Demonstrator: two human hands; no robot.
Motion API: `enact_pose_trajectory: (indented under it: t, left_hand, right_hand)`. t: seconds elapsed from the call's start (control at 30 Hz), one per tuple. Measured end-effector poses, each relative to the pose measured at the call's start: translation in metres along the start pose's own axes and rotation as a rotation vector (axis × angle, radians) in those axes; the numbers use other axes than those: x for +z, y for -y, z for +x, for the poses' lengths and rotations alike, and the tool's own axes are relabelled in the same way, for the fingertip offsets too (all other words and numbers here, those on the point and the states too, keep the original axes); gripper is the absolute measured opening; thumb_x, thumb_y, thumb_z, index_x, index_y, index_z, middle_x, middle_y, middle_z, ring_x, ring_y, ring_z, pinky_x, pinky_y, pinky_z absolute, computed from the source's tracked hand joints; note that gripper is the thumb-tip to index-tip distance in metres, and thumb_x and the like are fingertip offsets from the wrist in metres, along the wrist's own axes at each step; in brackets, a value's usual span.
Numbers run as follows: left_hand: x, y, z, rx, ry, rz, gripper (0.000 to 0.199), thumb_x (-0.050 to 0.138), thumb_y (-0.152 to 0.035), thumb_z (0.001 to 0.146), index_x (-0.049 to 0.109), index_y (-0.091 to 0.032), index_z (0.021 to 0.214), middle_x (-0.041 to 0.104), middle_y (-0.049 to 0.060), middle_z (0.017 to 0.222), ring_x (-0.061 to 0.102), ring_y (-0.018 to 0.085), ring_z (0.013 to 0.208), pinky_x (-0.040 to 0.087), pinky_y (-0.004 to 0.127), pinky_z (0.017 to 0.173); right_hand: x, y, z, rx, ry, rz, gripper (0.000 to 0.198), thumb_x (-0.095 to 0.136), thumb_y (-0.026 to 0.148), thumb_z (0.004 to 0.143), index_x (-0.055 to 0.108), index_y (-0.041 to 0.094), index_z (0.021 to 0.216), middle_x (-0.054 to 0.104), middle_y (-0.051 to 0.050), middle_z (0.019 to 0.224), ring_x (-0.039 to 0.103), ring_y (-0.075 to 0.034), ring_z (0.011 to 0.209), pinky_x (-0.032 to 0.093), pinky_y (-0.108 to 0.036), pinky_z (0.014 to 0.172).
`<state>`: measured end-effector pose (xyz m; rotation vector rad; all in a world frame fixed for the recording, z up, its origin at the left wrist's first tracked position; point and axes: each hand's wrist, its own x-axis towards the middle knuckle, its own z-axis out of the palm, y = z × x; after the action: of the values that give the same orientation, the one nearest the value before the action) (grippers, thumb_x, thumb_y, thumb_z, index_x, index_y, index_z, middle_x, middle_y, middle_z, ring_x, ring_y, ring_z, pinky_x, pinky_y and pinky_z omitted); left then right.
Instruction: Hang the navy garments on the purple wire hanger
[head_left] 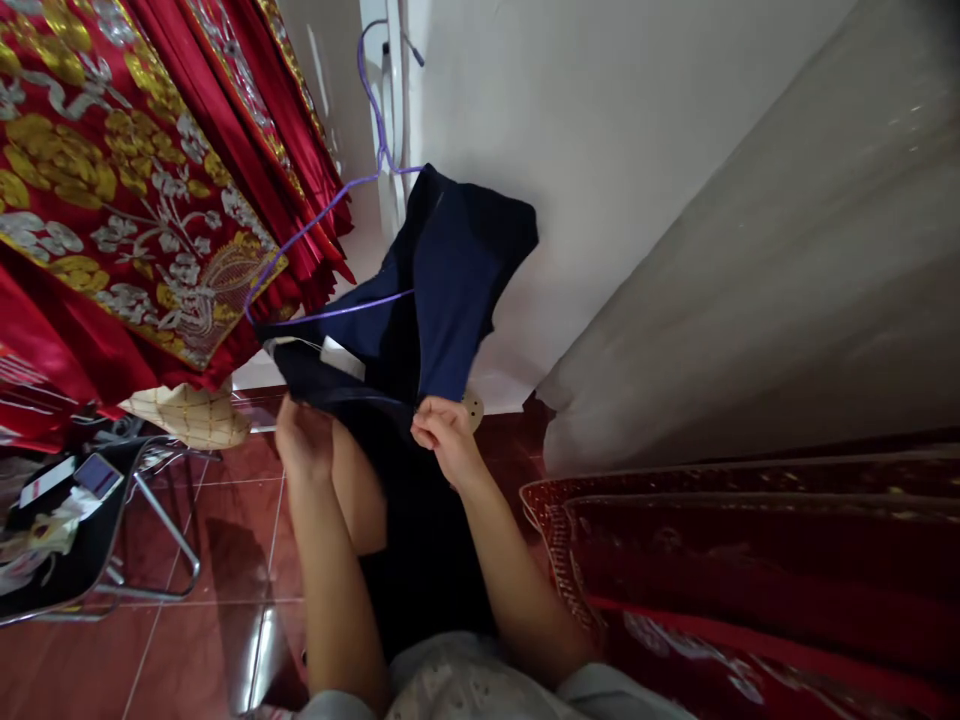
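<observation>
A dark navy garment (pixel 457 270) hangs partly on a purple wire hanger (pixel 322 212), one shoulder over the hanger's right arm. The left arm of the hanger and much of its lower bar show bare. My right hand (pixel 448 432) is closed in a pinch on the garment's front edge, below the middle. At the garment's lower left edge is my left hand (pixel 304 440), curled on the cloth with its fingertips hidden behind it. Inside the garment's opening a white label (pixel 343 357) shows.
Red cloths with gold and silver patterns (pixel 169 195) hang at the left. Below them, a black chair (pixel 112 540) holds a phone (pixel 99 477) and small items. A grey curtain-like cloth (pixel 735 260) and red embroidered fabric (pixel 720 560) are on the right. The floor (pixel 240 510) is red tile.
</observation>
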<state>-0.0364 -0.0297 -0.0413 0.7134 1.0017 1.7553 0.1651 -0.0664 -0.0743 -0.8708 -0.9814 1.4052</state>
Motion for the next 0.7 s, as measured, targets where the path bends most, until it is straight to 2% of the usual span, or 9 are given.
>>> enact_pose_trajectory:
  t: [0.1,0.17,0.23,0.3,0.4,0.47,0.53,0.6,0.7]
  left_hand:
    - [0.001,0.022,-0.039,0.112,0.130,0.302,0.020,0.074,-0.036,0.084,0.069,-0.017,0.082,0.073,0.003,0.086,0.069,0.020,0.095,0.052,0.029,0.088]
    - [0.011,0.019,-0.052,0.183,0.244,0.410,0.019,0.070,-0.036,0.091,0.071,-0.017,0.087,0.076,0.006,0.103,0.068,0.023,0.108,0.049,0.032,0.100]
    - [0.025,0.009,-0.060,0.231,0.306,0.402,0.023,0.062,-0.038,0.098,0.071,-0.018,0.093,0.075,0.009,0.115,0.068,0.024,0.113,0.048,0.036,0.105]
    - [0.041,0.002,-0.068,0.285,0.348,0.472,0.024,0.056,-0.039,0.102,0.072,-0.020,0.103,0.073,0.009,0.121,0.066,0.025,0.118,0.047,0.038,0.107]
    - [0.063,0.000,-0.077,0.376,0.471,0.713,0.027,0.050,-0.037,0.105,0.071,-0.022,0.112,0.072,0.009,0.123,0.062,0.026,0.125,0.045,0.040,0.111]
    - [0.071,0.002,-0.075,0.399,0.562,0.767,0.027,0.048,-0.039,0.105,0.069,-0.023,0.110,0.072,0.009,0.120,0.065,0.027,0.119,0.048,0.040,0.108]
    - [0.072,0.005,-0.065,0.369,0.642,0.774,0.029,0.045,-0.042,0.106,0.066,-0.024,0.115,0.073,0.008,0.117,0.068,0.027,0.111,0.052,0.040,0.101]
    - [0.066,0.009,-0.048,0.304,0.759,0.829,0.035,0.041,-0.047,0.106,0.065,-0.026,0.118,0.073,0.008,0.115,0.069,0.028,0.107,0.055,0.041,0.095]
    - [0.053,0.013,-0.021,0.302,1.016,1.022,0.040,0.045,-0.055,0.102,0.070,-0.024,0.106,0.075,0.010,0.104,0.069,0.031,0.105,0.054,0.044,0.097]
  right_hand:
    - [-0.021,-0.004,-0.005,0.078,0.016,-0.250,0.021,0.064,0.033,0.073,0.061,0.017,0.059,0.048,0.003,0.050,0.040,-0.009,0.049,0.028,-0.025,0.052]
    - [-0.038,0.000,-0.004,0.059,-0.085,-0.435,0.021,0.066,0.036,0.073,0.065,0.017,0.064,0.055,0.001,0.057,0.047,-0.011,0.057,0.034,-0.026,0.057]
    - [-0.048,0.007,-0.005,-0.027,-0.175,-0.509,0.019,0.068,0.035,0.072,0.070,0.017,0.076,0.064,-0.002,0.073,0.056,-0.015,0.070,0.042,-0.028,0.066]
    - [-0.047,0.012,-0.010,-0.118,-0.092,-0.477,0.027,0.068,0.028,0.071,0.072,0.019,0.096,0.070,-0.005,0.097,0.063,-0.020,0.093,0.049,-0.033,0.084]
    - [-0.026,0.015,-0.017,-0.169,0.154,-0.354,0.051,0.069,0.019,0.071,0.066,0.025,0.122,0.067,-0.006,0.124,0.061,-0.024,0.120,0.047,-0.038,0.106]
    - [-0.012,0.020,-0.015,-0.162,0.178,-0.327,0.046,0.070,0.020,0.074,0.066,0.024,0.120,0.069,-0.006,0.118,0.064,-0.023,0.113,0.051,-0.037,0.102]
    - [-0.004,0.033,-0.007,-0.178,0.137,-0.358,0.029,0.067,0.020,0.076,0.068,0.022,0.106,0.070,-0.003,0.098,0.066,-0.021,0.091,0.054,-0.034,0.085]
    - [-0.005,0.056,0.008,-0.239,0.166,-0.416,0.014,0.063,0.019,0.076,0.068,0.020,0.089,0.065,0.000,0.080,0.059,-0.016,0.073,0.050,-0.030,0.070]
    - [-0.014,0.101,0.034,-0.397,0.284,-0.510,0.011,0.058,0.012,0.071,0.065,0.018,0.075,0.061,0.002,0.070,0.056,-0.013,0.066,0.045,-0.026,0.065]
